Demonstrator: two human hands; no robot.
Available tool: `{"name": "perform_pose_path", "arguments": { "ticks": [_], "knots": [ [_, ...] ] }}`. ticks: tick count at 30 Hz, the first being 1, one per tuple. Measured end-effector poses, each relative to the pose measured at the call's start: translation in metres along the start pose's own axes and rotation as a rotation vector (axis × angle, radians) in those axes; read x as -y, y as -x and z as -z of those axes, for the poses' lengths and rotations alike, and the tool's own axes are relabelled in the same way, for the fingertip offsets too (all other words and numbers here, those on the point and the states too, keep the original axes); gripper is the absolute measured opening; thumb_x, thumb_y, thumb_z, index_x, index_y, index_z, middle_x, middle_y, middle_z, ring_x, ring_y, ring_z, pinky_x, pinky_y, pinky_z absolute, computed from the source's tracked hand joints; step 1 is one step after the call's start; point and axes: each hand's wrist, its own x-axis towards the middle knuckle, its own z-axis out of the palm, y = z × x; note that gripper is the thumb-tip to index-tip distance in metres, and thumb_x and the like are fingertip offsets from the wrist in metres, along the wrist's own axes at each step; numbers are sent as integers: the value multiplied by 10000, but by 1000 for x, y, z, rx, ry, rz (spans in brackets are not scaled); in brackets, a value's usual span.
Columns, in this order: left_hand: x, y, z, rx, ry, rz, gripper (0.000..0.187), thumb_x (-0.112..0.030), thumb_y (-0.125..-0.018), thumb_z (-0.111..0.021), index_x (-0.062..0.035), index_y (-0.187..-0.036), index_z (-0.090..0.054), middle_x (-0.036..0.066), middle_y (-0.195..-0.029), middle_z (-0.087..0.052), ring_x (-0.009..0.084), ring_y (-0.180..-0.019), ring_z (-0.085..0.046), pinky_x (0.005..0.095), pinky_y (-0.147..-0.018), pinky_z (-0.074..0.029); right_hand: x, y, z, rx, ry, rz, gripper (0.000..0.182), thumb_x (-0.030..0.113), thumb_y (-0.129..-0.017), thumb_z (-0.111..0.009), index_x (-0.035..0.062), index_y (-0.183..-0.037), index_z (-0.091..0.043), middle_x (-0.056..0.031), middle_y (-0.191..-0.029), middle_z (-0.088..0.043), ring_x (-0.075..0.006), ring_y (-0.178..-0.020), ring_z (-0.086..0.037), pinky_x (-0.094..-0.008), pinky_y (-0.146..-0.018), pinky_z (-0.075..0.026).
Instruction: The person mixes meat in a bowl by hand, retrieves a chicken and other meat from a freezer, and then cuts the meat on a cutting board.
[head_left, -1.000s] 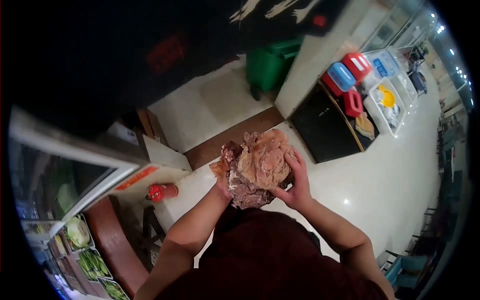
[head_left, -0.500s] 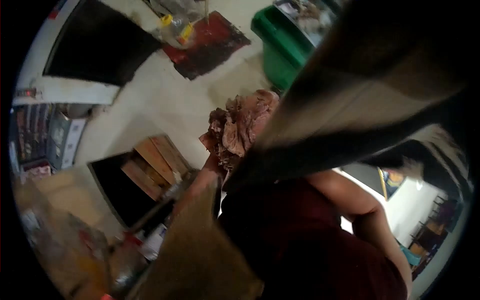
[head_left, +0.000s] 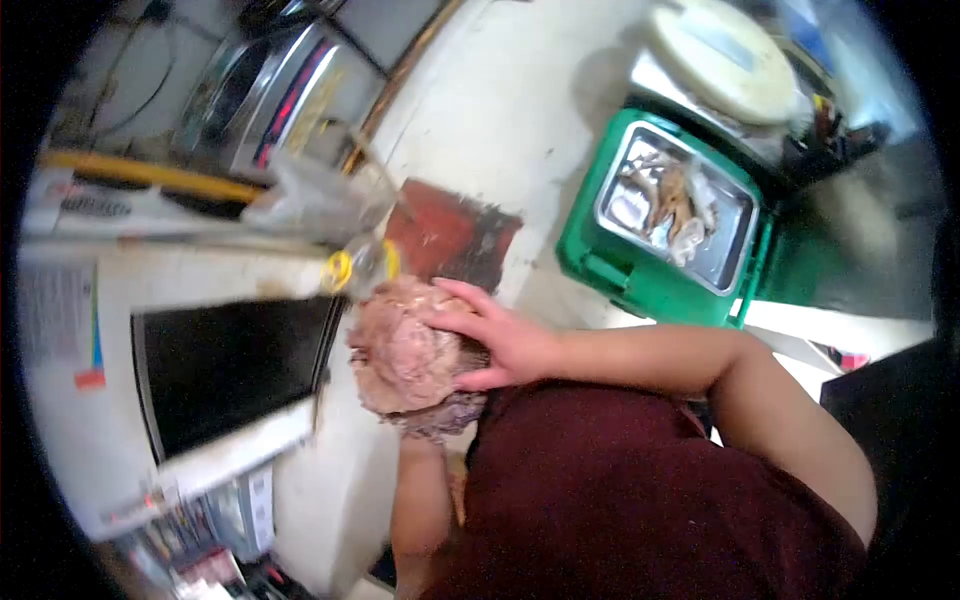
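A thick stack of pinkish-brown meat slices (head_left: 405, 345), ragged at its lower edge, is held in front of my dark red shirt (head_left: 630, 490). My right hand (head_left: 510, 345) lies over its right side, thumb and fingers spread around it and pressing on the slices. From below, my left forearm (head_left: 422, 490) reaches up to the underside of the stack; the left hand itself is hidden beneath the meat. To the right, a metal tray (head_left: 735, 265) with brown scraps and a crumpled clear piece sits in the top of a green bin (head_left: 590, 235).
Beyond the stack are a worn red mat (head_left: 440, 230) and clear containers with yellow rings (head_left: 372, 265). A dark panel in a white frame (head_left: 235, 375) stands at left. A round pale lid (head_left: 725, 60) is behind the bin; a shiny appliance (head_left: 270, 110) is upper left.
The view has turned, bringing the green bin and its tray into full sight. A large dark blurred shape no longer covers the right side, and my right hand now shows on the meat.
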Motion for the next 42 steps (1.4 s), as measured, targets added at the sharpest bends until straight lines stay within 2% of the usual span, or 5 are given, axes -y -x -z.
{"name": "perform_pose_path", "arguments": {
  "ticks": [7, 18, 31, 36, 42],
  "knots": [
    [-139, -187, -64, 105, -114, 293, 891, -686, -845, -453, -86, -1489, -324, 152, -1505, -353, 360, -1362, -360, 502, -1137, -311, -59, -169, 13, -312, 15, -137, 862, 307, -721, -823, 163, -1448, -384, -241, -1508, -211, -454, -1357, -332, -463, -1105, -351],
    [-111, -478, -170, 265, -214, 627, 874, -677, -854, -442, -84, -1486, -330, 156, -1502, -358, 366, -1357, -369, 509, -1133, -314, -174, -270, 213, -666, 164, -169, 894, 262, -692, -821, 203, -1462, -370, -252, -1511, -210, -448, -1349, -354, -458, -1099, -364],
    [83, -764, -344, 500, -180, 1419, 854, -667, -866, -428, -82, -1481, -337, 162, -1499, -364, 372, -1351, -380, 518, -1130, -319, -233, -270, 459, -1294, 527, -434, 918, 480, -695, -792, 141, -1443, -383, -223, -1475, -309, -383, -1356, -355, -466, -1125, -284],
    [193, -830, -375, 424, -543, 1660, 699, -597, -957, -329, -93, -1437, -395, 155, -1463, -423, 357, -1329, -424, 547, -1109, -343, -244, -251, 504, -1785, 179, -245, 972, 139, -657, -868, 114, -1462, -323, -117, -1402, -426, -258, -1313, -404, -396, -1117, -306],
    [334, -842, -402, 443, -653, 1980, 630, -566, -981, -319, -118, -1404, -447, 127, -1421, -482, 335, -1298, -470, 549, -1095, -368, -239, -199, 552, -2149, 141, -174, 946, 37, -660, -825, 127, -1461, -330, -101, -1375, -463, -237, -1281, -444, -375, -1114, -316]
  ]
}}
